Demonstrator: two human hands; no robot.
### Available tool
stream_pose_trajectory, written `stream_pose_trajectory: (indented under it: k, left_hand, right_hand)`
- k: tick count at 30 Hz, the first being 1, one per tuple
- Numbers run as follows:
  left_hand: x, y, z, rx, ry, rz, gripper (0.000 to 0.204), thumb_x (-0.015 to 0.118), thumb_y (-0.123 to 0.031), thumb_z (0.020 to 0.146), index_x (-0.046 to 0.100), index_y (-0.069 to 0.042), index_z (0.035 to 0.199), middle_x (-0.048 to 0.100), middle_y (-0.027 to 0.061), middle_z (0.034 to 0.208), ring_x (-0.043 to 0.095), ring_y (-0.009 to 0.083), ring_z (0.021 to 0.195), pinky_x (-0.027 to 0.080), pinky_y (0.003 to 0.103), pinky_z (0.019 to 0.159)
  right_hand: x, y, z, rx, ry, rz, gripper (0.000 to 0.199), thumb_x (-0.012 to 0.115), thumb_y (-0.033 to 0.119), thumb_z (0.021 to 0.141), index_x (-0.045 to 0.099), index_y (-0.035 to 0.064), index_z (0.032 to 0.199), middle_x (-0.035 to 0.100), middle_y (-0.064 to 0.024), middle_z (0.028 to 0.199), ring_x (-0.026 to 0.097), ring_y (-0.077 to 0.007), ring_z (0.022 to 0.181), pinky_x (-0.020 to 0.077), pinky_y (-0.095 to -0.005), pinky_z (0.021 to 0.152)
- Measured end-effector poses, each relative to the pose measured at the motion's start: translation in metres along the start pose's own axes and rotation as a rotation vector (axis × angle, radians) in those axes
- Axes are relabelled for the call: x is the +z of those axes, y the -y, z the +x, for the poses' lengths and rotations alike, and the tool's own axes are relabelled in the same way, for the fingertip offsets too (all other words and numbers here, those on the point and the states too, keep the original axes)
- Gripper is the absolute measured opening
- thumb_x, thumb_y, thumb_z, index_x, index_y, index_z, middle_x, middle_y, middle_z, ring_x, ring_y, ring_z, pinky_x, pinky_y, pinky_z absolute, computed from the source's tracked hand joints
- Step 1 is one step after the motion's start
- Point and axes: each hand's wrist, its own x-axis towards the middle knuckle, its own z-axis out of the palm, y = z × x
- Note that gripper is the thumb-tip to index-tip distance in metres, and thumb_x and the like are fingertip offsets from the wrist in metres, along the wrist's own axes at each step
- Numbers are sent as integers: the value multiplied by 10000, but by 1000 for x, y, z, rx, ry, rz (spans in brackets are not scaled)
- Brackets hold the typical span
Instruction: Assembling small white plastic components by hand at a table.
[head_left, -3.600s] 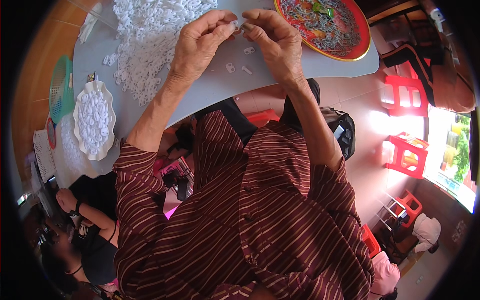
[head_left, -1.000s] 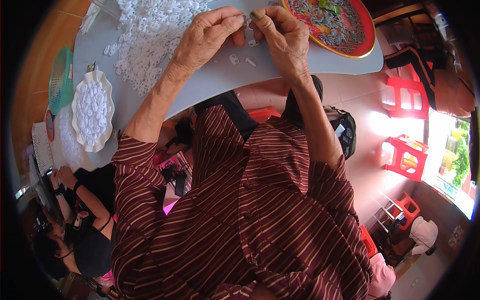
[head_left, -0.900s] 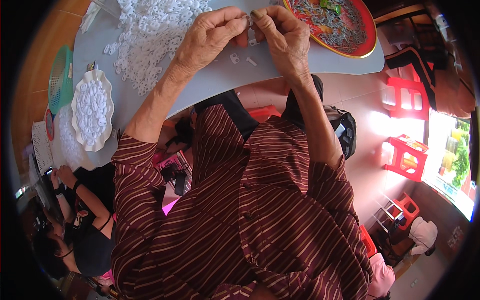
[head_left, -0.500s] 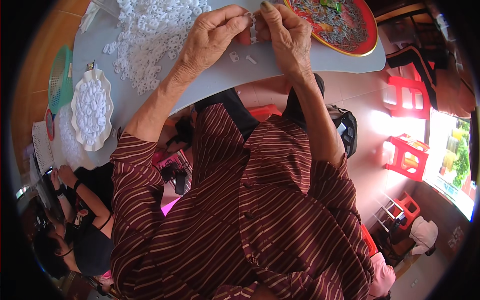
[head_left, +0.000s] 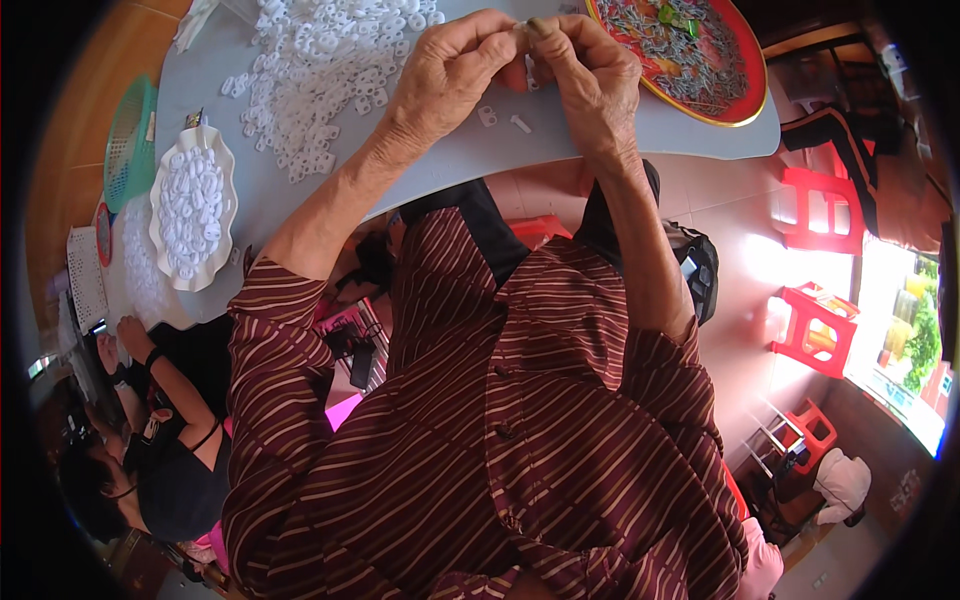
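At the table's far edge of view, my left hand [head_left: 452,68] and my right hand [head_left: 597,82] meet with fingertips pinched together. Between them is a small white plastic piece [head_left: 531,76], mostly covered by the fingers, so its shape is unclear. Just below the hands lie a loose white clip-like piece [head_left: 487,116] and a short white peg-like piece [head_left: 521,124]. A spread heap of small white plastic pieces [head_left: 300,95] lies left of my left hand. Beside my right hand stands a red round tray [head_left: 757,100] with a gold rim, full of small grey metal nails or screws.
A white wavy-edged dish [head_left: 229,180] of oval white pieces sits at the table's left edge, near a green basket [head_left: 122,150]. Another person [head_left: 180,420] works at lower left. Red stools [head_left: 815,330] stand on the floor at right.
My fingertips have come closer together, and the white piece between them is more hidden. The whole view has shifted slightly, so the table things appear a little farther right.
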Motion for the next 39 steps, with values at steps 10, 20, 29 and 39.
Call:
stream_pose_trajectory:
  k: [10, 20, 29, 39]
  left_hand:
    - [-57, 8, 38, 818, -233, 272, 95, 524, -66, 799, 531, 21, 761, 555, 190, 715, 560, 351, 696, 436, 409, 631]
    - [-46, 0, 24, 383, 75, 1069, 104, 558, -29, 795, 576, -21, 897, 537, 128, 847, 488, 307, 898, 409, 389, 836]
    - [-49, -3, 21, 407, 74, 953, 191, 583, -3, 765, 582, -15, 955, 546, 107, 865, 494, 291, 933, 409, 357, 847]
    - [-34, 4, 18, 398, 51, 930, 154, 576, -6, 775, 530, 0, 921, 484, 140, 821, 474, 303, 900, 408, 381, 811]
  right_hand:
    - [2, 3, 0, 74, 9, 225, 167, 646, 137, 843, 625, -27, 870, 610, -8, 684, 566, -57, 614, 460, -188, 573]
    - [2, -1, 0, 32, 29, 122, 146, 648, 131, 832, 634, -13, 849, 559, 21, 637, 499, -36, 575, 403, -185, 533]
    - [1, -1, 0, 18, 16, 117, 147, 641, 129, 836, 632, -16, 855, 554, 24, 630, 493, -37, 570, 403, -189, 530]
    - [2, 1, 0, 1, 34, 82, 135, 641, 115, 834, 633, -16, 864, 568, 9, 637, 507, -44, 580, 420, -191, 544]
